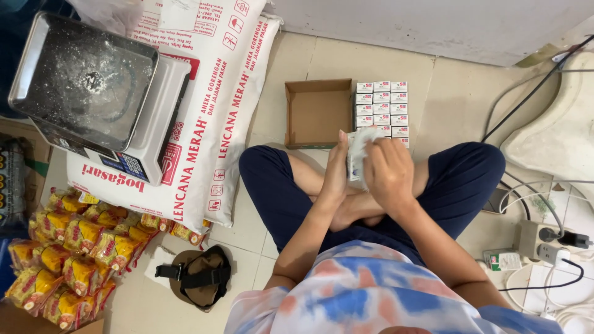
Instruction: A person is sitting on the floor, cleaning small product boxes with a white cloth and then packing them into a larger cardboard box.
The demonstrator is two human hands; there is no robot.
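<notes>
Head view. Left hand (337, 166) and right hand (388, 173): both closed around one small white packet (359, 148), held above the crossed legs. Just beyond, on the tiled floor (445, 93): an open cardboard box (317, 112), touching a stack of small white boxes (382, 108). Left edge: flour sack (213, 124) bearing a weighing scale (99, 93); yellow snack packets (74, 247).

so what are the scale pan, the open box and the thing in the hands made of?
Scale pan: looks like brushed steel, grey sheen, white powder dusting it. Open box: brown corrugated cardboard, matte, folded flaps. Wrapper between left hand and right hand: probably thin clear plastic film, crinkled and glossy.
</notes>
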